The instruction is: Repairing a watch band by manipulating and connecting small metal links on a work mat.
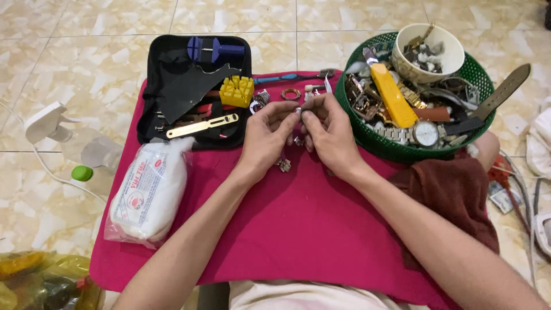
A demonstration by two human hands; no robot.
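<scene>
- Both hands meet above the magenta cloth-covered work surface (298, 229), just in front of the black zip-open tool case (189, 92) and just left of the green woven plastic basket of watches and straps (479, 86).
- The left hand (265, 138) and the right hand (332, 135) pinch one small metal watch piece (298, 111) between their fingertips — each hand is closed on it, thumbs and forefingers nearly touching.
- From the pinch a thin bracelet part hangs straight down toward the cloth, ending in a small metal clasp (284, 165) under the left hand; its long axis is near vertical, and the left hand is nearer that loose end.
- The fingers hide most of the held piece; what it is exactly cannot be told.
- Left of the case lies a white plastic bag of cotton-like stuff (150, 192); a yellow slotted plastic block (237, 90) sits at the case's right edge.
</scene>
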